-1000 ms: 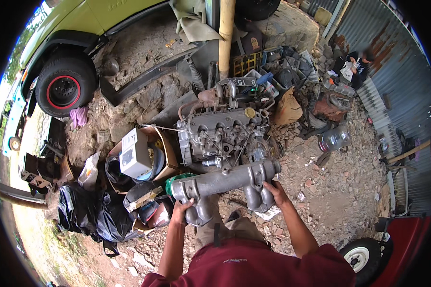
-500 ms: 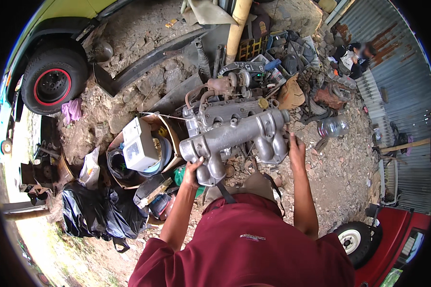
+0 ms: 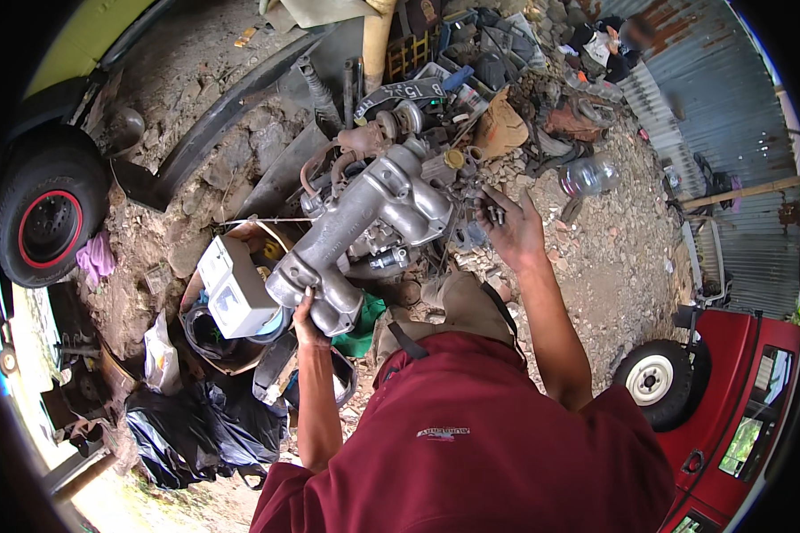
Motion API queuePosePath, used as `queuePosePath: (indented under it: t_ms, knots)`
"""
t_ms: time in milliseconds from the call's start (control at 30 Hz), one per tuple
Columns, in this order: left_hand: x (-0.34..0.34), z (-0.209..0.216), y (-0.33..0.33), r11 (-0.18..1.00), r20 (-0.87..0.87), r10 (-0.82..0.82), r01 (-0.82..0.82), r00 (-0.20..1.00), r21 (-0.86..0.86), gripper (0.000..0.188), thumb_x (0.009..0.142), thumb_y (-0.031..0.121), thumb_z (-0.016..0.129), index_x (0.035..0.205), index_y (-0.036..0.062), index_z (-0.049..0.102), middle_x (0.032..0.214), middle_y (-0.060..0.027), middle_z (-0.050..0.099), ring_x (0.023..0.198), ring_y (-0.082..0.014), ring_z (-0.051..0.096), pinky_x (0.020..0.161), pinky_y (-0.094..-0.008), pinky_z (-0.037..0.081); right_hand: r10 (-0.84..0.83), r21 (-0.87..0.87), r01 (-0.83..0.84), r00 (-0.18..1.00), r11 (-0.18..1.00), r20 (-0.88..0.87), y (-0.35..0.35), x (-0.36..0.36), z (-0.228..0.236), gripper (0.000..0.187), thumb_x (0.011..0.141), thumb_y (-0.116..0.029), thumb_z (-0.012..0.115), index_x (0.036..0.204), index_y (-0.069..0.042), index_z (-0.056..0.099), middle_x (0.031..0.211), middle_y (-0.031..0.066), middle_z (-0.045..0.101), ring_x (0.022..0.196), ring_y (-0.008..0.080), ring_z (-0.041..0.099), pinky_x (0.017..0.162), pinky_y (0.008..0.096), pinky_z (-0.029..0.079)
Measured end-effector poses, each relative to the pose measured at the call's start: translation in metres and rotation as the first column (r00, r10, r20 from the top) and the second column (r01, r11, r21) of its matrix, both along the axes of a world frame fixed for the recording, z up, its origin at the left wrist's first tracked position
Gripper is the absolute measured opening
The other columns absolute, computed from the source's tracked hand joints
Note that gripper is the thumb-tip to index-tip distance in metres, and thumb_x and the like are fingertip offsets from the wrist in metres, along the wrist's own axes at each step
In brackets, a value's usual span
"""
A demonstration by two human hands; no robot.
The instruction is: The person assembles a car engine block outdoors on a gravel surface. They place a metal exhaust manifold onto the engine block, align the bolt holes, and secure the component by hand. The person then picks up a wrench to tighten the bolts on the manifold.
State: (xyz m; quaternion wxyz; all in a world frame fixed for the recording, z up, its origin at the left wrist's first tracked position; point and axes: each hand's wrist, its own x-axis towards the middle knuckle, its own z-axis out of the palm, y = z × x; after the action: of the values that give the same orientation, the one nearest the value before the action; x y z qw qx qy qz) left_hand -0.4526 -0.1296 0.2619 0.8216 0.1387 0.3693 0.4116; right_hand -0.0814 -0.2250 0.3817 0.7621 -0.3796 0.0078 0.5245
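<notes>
A grey cast-metal intake manifold (image 3: 347, 218) hangs tilted in front of me, its far end up and to the right. My left hand (image 3: 308, 325) is closed on its near lower end. My right hand (image 3: 516, 233) is off the manifold, palm turned up beside its right end, fingers apart and partly bent. Small greyish spots show among those fingers; I cannot make them out. Beyond and partly under the manifold sits an engine, mostly hidden, with a rusty turbocharger (image 3: 364, 139) and a yellowish cap (image 3: 454, 158).
At left are a carton (image 3: 196, 289) holding a white box-shaped device (image 3: 233, 289), black plastic bags (image 3: 204, 426) and a wheel with a red ring (image 3: 49, 226). A clear plastic jug (image 3: 588, 176) lies on rubble at right. A red vehicle (image 3: 729, 391) stands lower right; a person (image 3: 609, 44) sits far right.
My right hand has let go of the manifold and opened beside it. The manifold, held by my left hand, has swung to a steeper tilt and moved left. The whole view has shifted.
</notes>
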Motion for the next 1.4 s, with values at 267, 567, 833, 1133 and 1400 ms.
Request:
queuePosePath:
  t_ms: [267,567,833,1133,1400]
  knots:
    - [-0.011,-0.02,0.002,0.997,-0.022,-0.015,0.013,1.0,-0.08,0.054,0.086,0.029,0.07,0.129,0.0022,0.052,0.118,-0.0136,0.063,0.107,-0.0289,0.063,0.097,-0.0453,0.05,0.252,-0.326,-0.152,0.923,0.933,0.291,0.022,0.017,-0.031,0.028,0.095,-0.024,0.05,0.07,-0.011,0.045,0.062,-0.0033,0.037,0.056,0.0118,0.036,0.054,0.0287,0.035]
    - [0.024,-0.006,-0.003,0.999,-0.108,-0.011,0.007,0.994,-0.041,0.053,0.081,0.016,0.073,0.128,0.0026,0.052,0.115,-0.0124,0.064,0.104,-0.027,0.064,0.094,-0.043,0.051,0.827,-0.768,-0.308,0.254,0.561,0.502,0.048,0.056,-0.107,0.077,0.084,-0.072,0.059,0.108,0.001,0.069,0.098,0.0092,0.068,0.094,0.0188,0.06,0.084,0.0346,0.046]
    - [0.09,0.002,0.012,1.0,-0.206,-0.007,0.011,0.979,0.022,0.047,0.077,0.017,0.076,0.119,0.0048,0.059,0.104,-0.0072,0.066,0.091,-0.0204,0.064,0.086,-0.0362,0.051,0.826,-0.509,-0.651,0.451,0.564,0.339,0.083,0.116,-0.137,0.089,0.076,-0.067,0.072,0.127,0.005,0.055,0.123,0.0143,0.06,0.116,0.0218,0.053,0.102,0.0363,0.04]
    - [0.213,0.001,0.049,0.97,0.052,0.225,-0.219,0.973,-0.106,0.075,0.092,0.06,0.052,0.143,0.0054,0.043,0.139,-0.0156,0.052,0.124,-0.0335,0.054,0.106,-0.0511,0.041,0.695,-0.463,-0.558,0.689,0.689,0.205,0.096,0.201,-0.187,0.057,0.076,-0.043,0.081,0.114,-0.004,0.064,0.103,0.0047,0.065,0.093,0.0154,0.06,0.084,0.0324,0.049]
    - [0.358,-0.048,0.075,0.823,-0.005,0.566,-0.566,0.824,-0.039,0.081,0.086,0.07,0.05,0.146,0.0173,0.038,0.145,-0.0128,0.046,0.139,-0.0342,0.039,0.119,-0.0547,0.021,0.573,-0.428,-0.458,0.798,0.779,0.187,0.118,0.242,-0.214,0.058,0.076,-0.038,0.08,0.118,-0.003,0.062,0.106,0.0055,0.064,0.095,0.0164,0.06,0.084,0.0341,0.05]
